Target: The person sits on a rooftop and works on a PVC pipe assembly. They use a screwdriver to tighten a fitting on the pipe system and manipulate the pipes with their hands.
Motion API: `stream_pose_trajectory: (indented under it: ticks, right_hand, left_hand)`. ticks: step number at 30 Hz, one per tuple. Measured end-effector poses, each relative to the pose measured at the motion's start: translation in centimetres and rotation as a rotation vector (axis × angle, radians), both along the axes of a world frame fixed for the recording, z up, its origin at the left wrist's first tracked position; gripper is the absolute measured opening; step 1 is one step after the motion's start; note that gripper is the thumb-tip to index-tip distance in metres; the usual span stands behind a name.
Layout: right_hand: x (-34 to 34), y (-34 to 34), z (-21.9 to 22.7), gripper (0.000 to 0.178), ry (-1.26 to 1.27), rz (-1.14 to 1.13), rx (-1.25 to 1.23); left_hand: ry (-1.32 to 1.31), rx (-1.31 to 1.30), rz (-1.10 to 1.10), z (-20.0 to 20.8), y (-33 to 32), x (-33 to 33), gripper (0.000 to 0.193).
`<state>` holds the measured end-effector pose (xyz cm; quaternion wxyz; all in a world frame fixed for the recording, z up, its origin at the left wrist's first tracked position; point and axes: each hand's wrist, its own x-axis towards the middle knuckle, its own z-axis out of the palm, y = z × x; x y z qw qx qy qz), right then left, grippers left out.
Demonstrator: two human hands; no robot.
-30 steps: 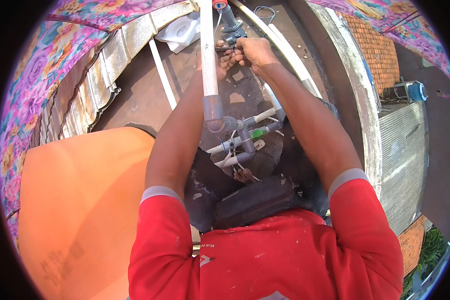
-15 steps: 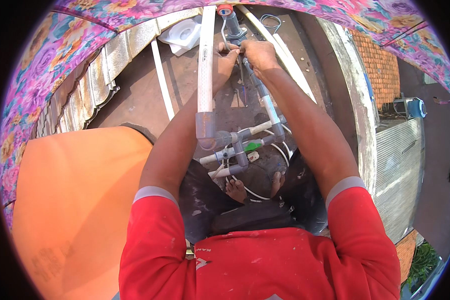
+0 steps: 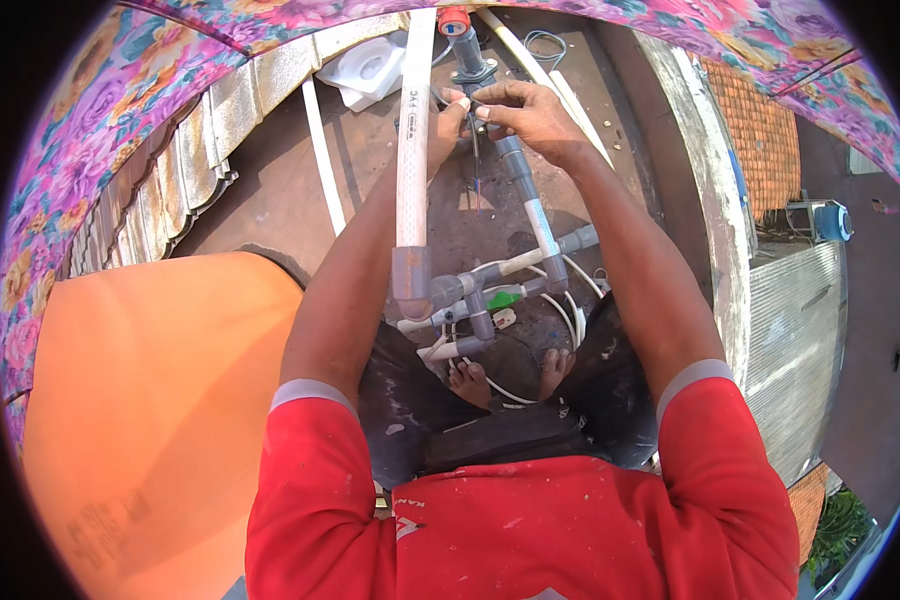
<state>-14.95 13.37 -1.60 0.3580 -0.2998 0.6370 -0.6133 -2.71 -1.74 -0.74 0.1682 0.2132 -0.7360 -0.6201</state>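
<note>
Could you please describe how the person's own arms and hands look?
The short sleeves are red, edged with grey bands; the forearms are bare. The left hand and right hand wear no gloves. No watch shows, though a white pipe hides part of the left wrist.

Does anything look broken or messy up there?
Yes. The metal roofing sheets on the left look worn, with brown stains and a ragged edge. Farther off, a white moulded piece lies tilted, like leftover packing.
</note>
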Motion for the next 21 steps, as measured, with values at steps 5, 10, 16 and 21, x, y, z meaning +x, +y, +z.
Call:
stream_pose_trajectory:
  ticks: [5,10,16,21]
  right_hand:
    - [0.1,1.0,1.1,0.038,0.262,0.003,0.113]
    - [-0.7,1.8,1.5,0.035,0.221,0.096,0.123]
    - [-1.0,1.8,-0.2,0.037,0.038,0.116,-0.141]
    - [0.9,0.3,0.5,0.033,-0.443,0.029,-0.184]
  left_hand:
    - [0.025,0.102,0.056,-0.7,-0.3,0.2,0.011]
    - [0.008,0.411,0.048,-0.5,-0.6,-0.1,0.014]
    - [-0.039,0.702,-0.059,-1.0,-1.7,-0.5,0.023]
    - [-0.09,0.877,-0.169,-3.2,-3.3,-0.4,0.025]
